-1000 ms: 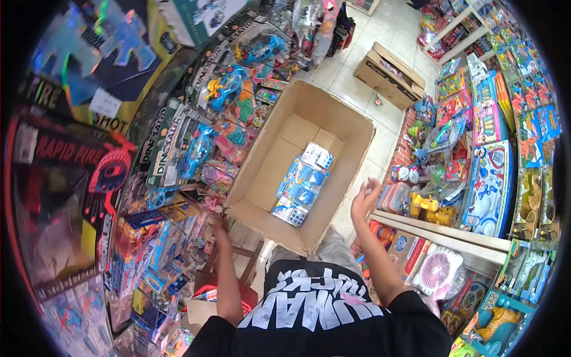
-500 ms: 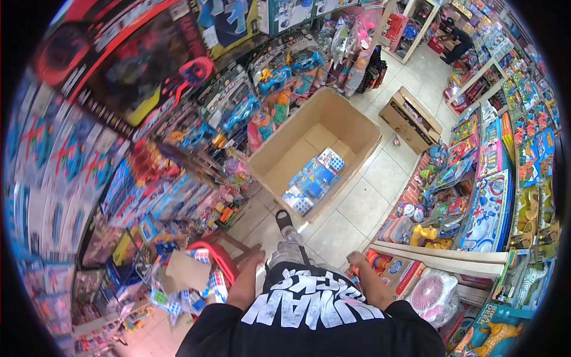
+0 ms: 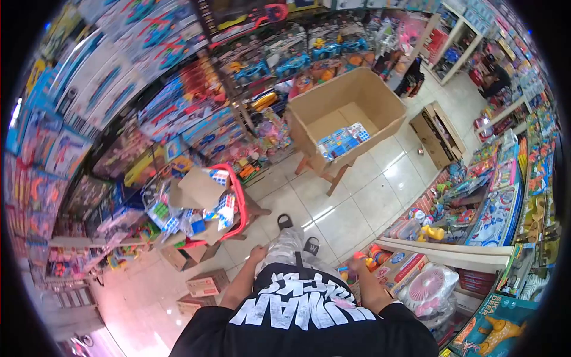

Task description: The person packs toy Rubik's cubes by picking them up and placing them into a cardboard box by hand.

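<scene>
I stand in a toy shop aisle with both arms hanging at my sides. My left hand (image 3: pixel 257 253) is beside my left thigh and holds nothing; a red basket (image 3: pixel 239 202) of puzzle-cube packs, with a cardboard flap (image 3: pixel 199 187) on top, is the nearest thing to it. My right hand (image 3: pixel 359 257) hangs by my right hip, empty, close to small toys on the low shelf edge. Farther ahead, a large open cardboard box (image 3: pixel 380 98) rests on a wooden stool (image 3: pixel 333 174), with blue toy packs (image 3: pixel 343 141) lying inside.
Toy-filled shelves (image 3: pixel 148 113) line the left wall and a display counter (image 3: pixel 452 247) runs along the right. Small cardboard boxes (image 3: pixel 205 283) lie on the floor at left; another open carton (image 3: pixel 437 135) sits in the aisle. A person (image 3: pixel 495 78) crouches far back right.
I have stepped back and turned left from the big box, which is now farther away. My right hand dropped from chest height to my side. The red basket came into view.
</scene>
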A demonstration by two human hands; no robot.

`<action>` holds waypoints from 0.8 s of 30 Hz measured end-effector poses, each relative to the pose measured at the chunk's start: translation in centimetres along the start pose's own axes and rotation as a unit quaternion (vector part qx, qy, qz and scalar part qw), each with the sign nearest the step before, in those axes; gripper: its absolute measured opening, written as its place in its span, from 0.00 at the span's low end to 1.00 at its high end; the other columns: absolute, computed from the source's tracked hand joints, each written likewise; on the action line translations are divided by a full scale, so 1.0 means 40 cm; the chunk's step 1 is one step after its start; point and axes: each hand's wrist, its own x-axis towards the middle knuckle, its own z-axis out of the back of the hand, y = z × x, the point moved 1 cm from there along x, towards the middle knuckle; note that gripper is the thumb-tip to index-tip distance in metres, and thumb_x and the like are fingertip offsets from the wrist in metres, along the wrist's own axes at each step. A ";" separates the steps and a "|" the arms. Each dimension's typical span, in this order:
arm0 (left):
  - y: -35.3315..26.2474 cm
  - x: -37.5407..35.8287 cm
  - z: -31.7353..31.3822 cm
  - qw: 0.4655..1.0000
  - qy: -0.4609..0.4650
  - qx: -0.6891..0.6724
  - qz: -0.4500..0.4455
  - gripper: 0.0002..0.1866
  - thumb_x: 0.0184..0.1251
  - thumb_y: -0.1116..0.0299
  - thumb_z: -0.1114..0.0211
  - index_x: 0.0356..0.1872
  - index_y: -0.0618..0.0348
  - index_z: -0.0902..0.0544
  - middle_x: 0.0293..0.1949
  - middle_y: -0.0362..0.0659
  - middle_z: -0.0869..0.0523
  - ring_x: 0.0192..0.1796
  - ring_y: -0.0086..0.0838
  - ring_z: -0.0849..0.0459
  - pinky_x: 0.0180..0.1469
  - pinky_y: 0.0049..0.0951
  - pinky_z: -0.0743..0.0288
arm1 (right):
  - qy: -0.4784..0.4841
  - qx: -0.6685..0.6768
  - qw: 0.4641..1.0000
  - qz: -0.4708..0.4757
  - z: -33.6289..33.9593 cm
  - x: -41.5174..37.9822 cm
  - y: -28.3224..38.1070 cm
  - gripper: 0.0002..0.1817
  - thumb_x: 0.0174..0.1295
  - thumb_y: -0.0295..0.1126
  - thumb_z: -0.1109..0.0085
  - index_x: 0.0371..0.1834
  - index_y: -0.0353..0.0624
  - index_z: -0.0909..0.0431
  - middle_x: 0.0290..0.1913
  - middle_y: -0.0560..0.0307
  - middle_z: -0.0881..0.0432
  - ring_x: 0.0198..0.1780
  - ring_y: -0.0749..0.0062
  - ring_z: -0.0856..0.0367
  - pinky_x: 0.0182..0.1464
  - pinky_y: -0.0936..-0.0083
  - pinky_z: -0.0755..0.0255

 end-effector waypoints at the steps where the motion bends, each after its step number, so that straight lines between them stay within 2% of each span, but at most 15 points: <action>1: 0.162 0.037 -0.051 0.996 0.019 0.058 0.060 0.26 0.62 0.49 0.48 0.41 0.63 0.14 0.45 0.57 0.13 0.49 0.49 0.14 0.56 0.41 0.24 | 0.005 -0.009 1.000 0.008 -0.106 0.061 -0.094 0.14 0.59 0.38 0.41 0.41 0.41 0.17 0.29 0.47 0.16 0.28 0.63 0.16 0.29 0.64 0.22; 2: 0.373 -0.029 -0.065 0.992 0.100 0.055 0.046 0.24 0.64 0.52 0.49 0.40 0.64 0.14 0.41 0.56 0.12 0.47 0.49 0.14 0.54 0.41 0.21 | 0.031 0.060 0.997 0.037 -0.263 0.094 -0.251 0.15 0.56 0.42 0.38 0.39 0.43 0.16 0.33 0.46 0.15 0.34 0.59 0.14 0.36 0.62 0.21; 3: 0.338 -0.154 0.015 0.973 0.146 0.000 0.178 0.20 0.66 0.57 0.49 0.39 0.63 0.16 0.40 0.56 0.13 0.43 0.46 0.12 0.52 0.47 0.21 | 0.033 0.053 0.997 0.040 -0.250 0.098 -0.221 0.15 0.56 0.42 0.38 0.39 0.43 0.16 0.33 0.46 0.15 0.34 0.59 0.14 0.36 0.62 0.21; 4: 0.395 -0.213 0.020 0.970 0.136 -0.074 0.188 0.18 0.67 0.58 0.47 0.38 0.63 0.16 0.40 0.53 0.14 0.40 0.42 0.12 0.44 0.54 0.19 | 0.021 0.067 0.998 -0.002 -0.246 0.081 -0.197 0.15 0.56 0.42 0.38 0.39 0.42 0.16 0.33 0.46 0.15 0.34 0.59 0.14 0.36 0.62 0.21; 6: 0.504 -0.271 0.027 0.951 0.146 -0.159 0.224 0.20 0.67 0.54 0.45 0.42 0.63 0.17 0.44 0.52 0.14 0.39 0.40 0.11 0.34 0.54 0.20 | -0.006 0.094 0.992 -0.085 -0.246 -0.001 -0.171 0.15 0.57 0.41 0.39 0.39 0.41 0.16 0.33 0.46 0.14 0.34 0.59 0.14 0.36 0.63 0.20; 9: 0.622 -0.262 0.023 0.921 0.163 -0.185 0.303 0.23 0.66 0.51 0.42 0.49 0.62 0.18 0.46 0.51 0.13 0.42 0.41 0.12 0.36 0.52 0.19 | -0.038 0.135 0.968 -0.210 -0.195 0.032 -0.020 0.15 0.59 0.41 0.41 0.38 0.39 0.17 0.33 0.46 0.14 0.34 0.60 0.13 0.35 0.64 0.20; 11: 0.670 -0.250 0.041 0.934 0.114 -0.239 0.242 0.27 0.66 0.49 0.41 0.55 0.63 0.21 0.48 0.54 0.14 0.48 0.44 0.13 0.47 0.48 0.21 | -0.057 0.164 0.940 -0.293 -0.172 0.052 0.123 0.16 0.60 0.40 0.42 0.38 0.38 0.17 0.33 0.45 0.13 0.34 0.61 0.13 0.34 0.65 0.20; 13: 0.773 -0.161 0.045 0.972 -0.004 -0.163 0.168 0.28 0.67 0.48 0.41 0.54 0.66 0.21 0.45 0.55 0.14 0.51 0.47 0.16 0.53 0.42 0.25 | -0.118 -0.002 0.987 -0.106 -0.228 0.195 0.028 0.16 0.64 0.38 0.47 0.37 0.34 0.18 0.29 0.46 0.15 0.27 0.64 0.15 0.28 0.68 0.21; 14: 0.780 -0.163 0.090 0.969 -0.093 -0.192 0.124 0.26 0.69 0.51 0.41 0.52 0.67 0.21 0.42 0.56 0.15 0.49 0.48 0.16 0.53 0.40 0.26 | -0.176 0.088 0.969 -0.151 -0.241 0.287 0.014 0.14 0.66 0.35 0.48 0.38 0.34 0.19 0.28 0.49 0.16 0.25 0.67 0.17 0.27 0.69 0.22; 15: 0.759 -0.153 0.156 0.956 -0.182 -0.218 0.077 0.24 0.70 0.53 0.41 0.51 0.68 0.21 0.40 0.56 0.15 0.48 0.49 0.17 0.52 0.39 0.26 | -0.270 0.198 0.937 -0.102 -0.199 0.305 0.135 0.11 0.66 0.32 0.48 0.39 0.35 0.19 0.28 0.50 0.16 0.26 0.71 0.18 0.28 0.70 0.23; 17: 0.704 -0.162 0.289 0.877 -0.338 -0.339 0.023 0.20 0.71 0.59 0.40 0.53 0.66 0.24 0.42 0.54 0.18 0.48 0.44 0.20 0.52 0.39 0.27 | -0.384 0.234 0.893 0.021 -0.067 0.309 0.431 0.09 0.67 0.29 0.47 0.40 0.35 0.19 0.29 0.53 0.16 0.30 0.74 0.19 0.33 0.74 0.24; 18: 0.655 -0.195 0.375 0.849 -0.386 -0.360 -0.023 0.21 0.71 0.60 0.39 0.56 0.66 0.26 0.47 0.54 0.21 0.51 0.42 0.22 0.54 0.39 0.28 | -0.416 0.210 0.885 0.012 0.038 0.231 0.684 0.11 0.62 0.30 0.40 0.41 0.32 0.18 0.38 0.42 0.15 0.43 0.57 0.15 0.47 0.67 0.23; 20: 0.528 -0.288 0.554 0.802 -0.463 -0.363 -0.101 0.25 0.70 0.61 0.37 0.62 0.64 0.31 0.54 0.52 0.25 0.57 0.39 0.26 0.57 0.39 0.31 | -0.496 0.241 0.826 0.117 0.101 0.253 0.906 0.08 0.62 0.21 0.46 0.43 0.35 0.20 0.40 0.46 0.17 0.44 0.59 0.18 0.50 0.67 0.26; 23: 0.418 -0.348 0.741 0.758 -0.563 -0.235 -0.231 0.29 0.65 0.62 0.32 0.65 0.60 0.31 0.61 0.50 0.30 0.63 0.39 0.30 0.63 0.39 0.34 | -0.525 0.183 0.803 0.216 0.174 0.170 1.266 0.09 0.59 0.19 0.45 0.42 0.37 0.21 0.41 0.47 0.20 0.47 0.57 0.21 0.52 0.68 0.29; 24: 0.384 -0.372 0.794 0.759 -0.561 -0.236 -0.231 0.29 0.65 0.62 0.32 0.65 0.60 0.31 0.61 0.50 0.30 0.63 0.39 0.30 0.63 0.39 0.34 | -0.513 0.169 0.802 0.256 0.177 0.149 1.362 0.09 0.58 0.19 0.45 0.41 0.37 0.21 0.42 0.47 0.21 0.48 0.56 0.21 0.52 0.69 0.30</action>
